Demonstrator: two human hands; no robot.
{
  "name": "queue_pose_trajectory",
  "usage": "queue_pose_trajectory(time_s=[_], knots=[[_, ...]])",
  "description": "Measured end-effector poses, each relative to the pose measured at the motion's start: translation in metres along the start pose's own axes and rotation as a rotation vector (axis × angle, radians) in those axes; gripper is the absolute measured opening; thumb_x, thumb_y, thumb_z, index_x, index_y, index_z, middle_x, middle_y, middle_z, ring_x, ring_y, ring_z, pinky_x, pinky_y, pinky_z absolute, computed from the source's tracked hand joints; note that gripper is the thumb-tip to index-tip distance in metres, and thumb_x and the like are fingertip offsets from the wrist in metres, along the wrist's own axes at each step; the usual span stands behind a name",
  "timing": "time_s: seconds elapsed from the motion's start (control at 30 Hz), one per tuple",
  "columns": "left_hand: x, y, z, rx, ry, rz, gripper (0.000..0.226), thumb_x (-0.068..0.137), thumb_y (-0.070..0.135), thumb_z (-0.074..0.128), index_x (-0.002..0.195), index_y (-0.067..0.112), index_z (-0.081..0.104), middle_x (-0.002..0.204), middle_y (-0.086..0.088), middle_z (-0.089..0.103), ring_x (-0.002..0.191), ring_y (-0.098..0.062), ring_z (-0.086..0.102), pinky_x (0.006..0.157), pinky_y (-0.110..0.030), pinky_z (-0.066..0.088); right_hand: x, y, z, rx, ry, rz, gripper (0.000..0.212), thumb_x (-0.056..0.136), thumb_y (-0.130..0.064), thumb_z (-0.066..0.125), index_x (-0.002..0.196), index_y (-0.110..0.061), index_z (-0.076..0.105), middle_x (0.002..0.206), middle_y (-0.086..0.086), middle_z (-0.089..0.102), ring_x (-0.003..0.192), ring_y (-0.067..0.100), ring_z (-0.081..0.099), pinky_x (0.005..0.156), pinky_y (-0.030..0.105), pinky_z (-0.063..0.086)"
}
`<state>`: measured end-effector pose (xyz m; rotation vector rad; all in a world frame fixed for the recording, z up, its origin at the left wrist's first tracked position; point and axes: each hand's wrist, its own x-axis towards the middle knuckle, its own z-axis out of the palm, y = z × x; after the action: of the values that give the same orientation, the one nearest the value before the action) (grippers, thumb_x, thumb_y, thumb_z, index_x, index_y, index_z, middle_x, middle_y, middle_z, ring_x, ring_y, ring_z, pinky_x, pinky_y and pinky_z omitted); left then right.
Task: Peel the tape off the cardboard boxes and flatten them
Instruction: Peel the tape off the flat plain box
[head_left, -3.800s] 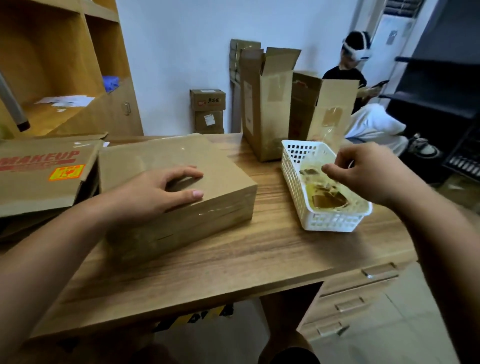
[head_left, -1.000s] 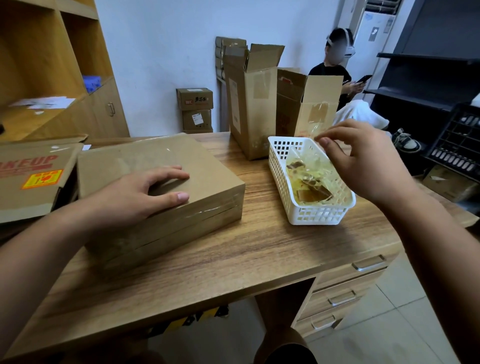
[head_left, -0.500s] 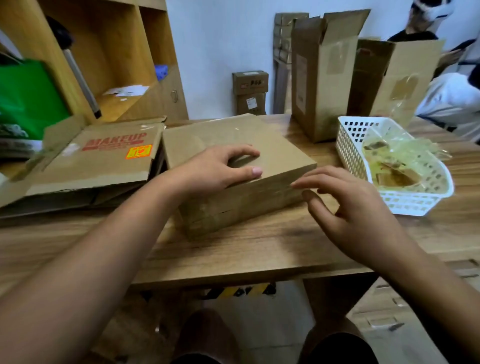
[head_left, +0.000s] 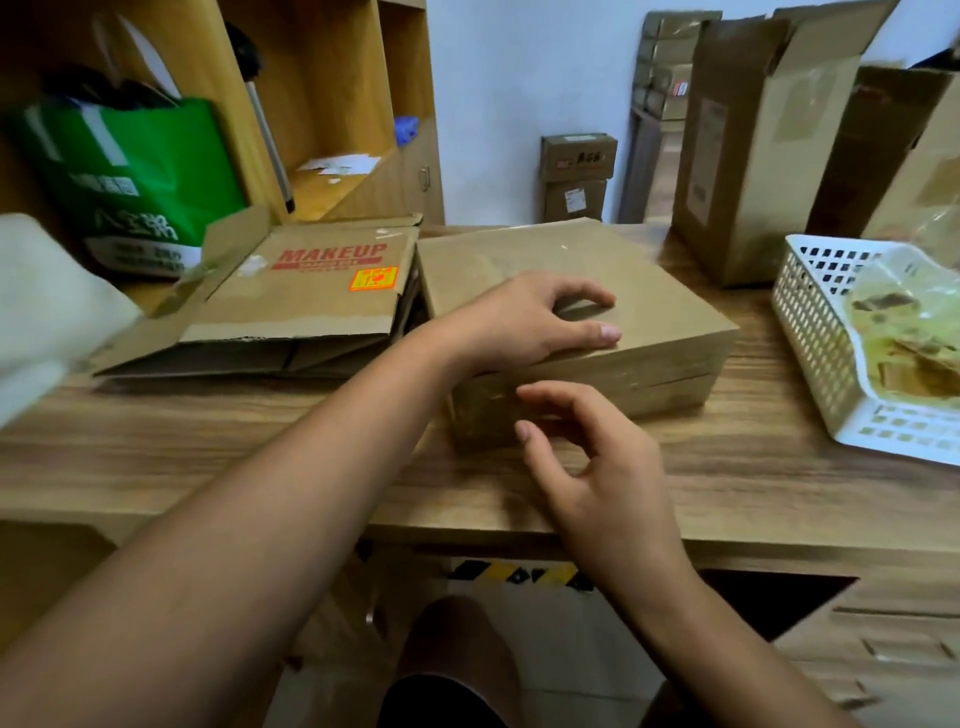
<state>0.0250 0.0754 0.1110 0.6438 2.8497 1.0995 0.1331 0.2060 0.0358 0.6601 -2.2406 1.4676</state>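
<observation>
Counter (head_left: 260, 467) is wood-grain, smooth with a low sheen. The closed box (head_left: 519, 249) is matt brown cardboard, with glossy clear film on top. The flattened box (head_left: 311, 306) shows rough, torn corrugated edges. The basket (head_left: 810, 332) is white perforated plastic, full of crinkly, shiny peeled tape (head_left: 904, 332). The green bag (head_left: 135, 171) looks slick.

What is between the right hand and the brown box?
Nothing visible. The right hand is close to the brown box, at its near side. The left hand rests on its top, not between them.
</observation>
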Motion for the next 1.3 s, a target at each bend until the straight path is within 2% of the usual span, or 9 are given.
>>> queue_pose_trajectory(time_s=[0.33, 0.53, 0.7, 0.8, 0.93, 1.0, 1.07, 1.17, 1.3], knots=[[-0.001, -0.002, 0.001, 0.061, 0.002, -0.006, 0.049, 0.091, 0.049, 0.069, 0.136, 0.031, 0.061, 0.149, 0.008, 0.053, 0.137, -0.004, 0.046, 0.117, -0.024, 0.031, -0.002, 0.001, -0.007, 0.044, -0.089, -0.073, 0.025, 0.094, -0.008, 0.06, 0.115, -0.017, 0.071, 0.11, -0.011, 0.069, 0.11, 0.007, 0.064, 0.092, 0.022, 0.051], [-0.009, 0.009, 0.004, 0.289, -0.043, 0.033, 0.059, 0.094, 0.065, 0.051, 0.148, 0.042, 0.046, 0.158, 0.021, 0.037, 0.146, -0.004, 0.032, 0.121, -0.032, 0.027, 0.012, 0.026, -0.062, 0.095, 0.285, 0.046, 0.032, 0.096, 0.006, 0.054, 0.108, -0.02, 0.068, 0.104, -0.002, 0.07, 0.1, 0.014, 0.067, 0.088, 0.026, 0.053], [-0.019, 0.022, 0.002, 0.406, -0.11, 0.124, 0.058, 0.095, 0.068, 0.042, 0.149, 0.048, 0.038, 0.156, 0.02, 0.039, 0.142, -0.008, 0.038, 0.114, -0.038, 0.036, 0.022, 0.037, -0.099, -0.051, 0.481, 0.031, 0.032, 0.09, -0.006, 0.051, 0.116, -0.021, 0.061, 0.115, -0.001, 0.064, 0.111, 0.017, 0.061, 0.098, 0.032, 0.048], [-0.022, 0.024, 0.0, 0.525, -0.139, 0.224, 0.064, 0.09, 0.075, 0.035, 0.148, 0.049, 0.04, 0.155, 0.026, 0.037, 0.143, -0.002, 0.034, 0.114, -0.037, 0.036, 0.024, 0.044, -0.109, -0.192, 0.432, 0.054, 0.038, 0.09, -0.013, 0.051, 0.126, -0.018, 0.06, 0.123, -0.004, 0.06, 0.118, 0.012, 0.055, 0.105, 0.025, 0.041], [-0.024, 0.016, -0.003, 0.669, -0.041, 0.41, 0.073, 0.082, 0.083, 0.037, 0.139, 0.042, 0.056, 0.142, 0.018, 0.057, 0.126, -0.009, 0.057, 0.086, -0.03, 0.052, 0.021, 0.053, -0.109, -0.083, 0.256, 0.268, 0.036, 0.102, -0.023, 0.054, 0.138, -0.026, 0.054, 0.132, -0.005, 0.06, 0.122, 0.004, 0.056, 0.107, 0.033, 0.046], [-0.027, 0.011, -0.005, 0.695, 0.001, 0.455, 0.067, 0.084, 0.078, 0.041, 0.137, 0.04, 0.059, 0.137, 0.016, 0.062, 0.119, -0.011, 0.062, 0.08, -0.03, 0.055, 0.017, 0.051, -0.109, 0.002, 0.217, 0.328, 0.036, 0.103, -0.028, 0.053, 0.139, -0.028, 0.054, 0.127, -0.014, 0.062, 0.115, -0.009, 0.058, 0.098, 0.017, 0.048], [-0.03, 0.008, -0.006, 0.668, 0.004, 0.442, 0.063, 0.086, 0.074, 0.041, 0.139, 0.042, 0.057, 0.14, 0.018, 0.059, 0.122, -0.009, 0.06, 0.084, -0.033, 0.058, 0.011, 0.046, -0.109, 0.036, 0.205, 0.327, 0.036, 0.103, -0.028, 0.052, 0.138, -0.032, 0.053, 0.121, -0.029, 0.058, 0.109, -0.022, 0.054, 0.085, 0.001, 0.042], [-0.036, 0.006, -0.008, 0.58, -0.008, 0.345, 0.062, 0.087, 0.074, 0.039, 0.142, 0.047, 0.051, 0.146, 0.025, 0.05, 0.131, -0.001, 0.049, 0.099, -0.039, 0.053, 0.0, 0.043, -0.105, 0.046, 0.198, 0.296, 0.037, 0.104, -0.024, 0.05, 0.14, -0.032, 0.052, 0.122, -0.036, 0.053, 0.112, -0.027, 0.048, 0.084, -0.004, 0.035], [-0.045, 0.006, -0.003, 0.561, 0.002, 0.209, 0.071, 0.088, 0.081, 0.022, 0.146, 0.046, 0.041, 0.153, 0.023, 0.042, 0.139, -0.004, 0.042, 0.107, -0.043, 0.046, -0.019, 0.041, -0.094, 0.088, 0.123, 0.262, 0.045, 0.103, -0.032, 0.051, 0.148, -0.033, 0.045, 0.143, -0.023, 0.052, 0.133, -0.012, 0.043, 0.109, 0.014, 0.035]])
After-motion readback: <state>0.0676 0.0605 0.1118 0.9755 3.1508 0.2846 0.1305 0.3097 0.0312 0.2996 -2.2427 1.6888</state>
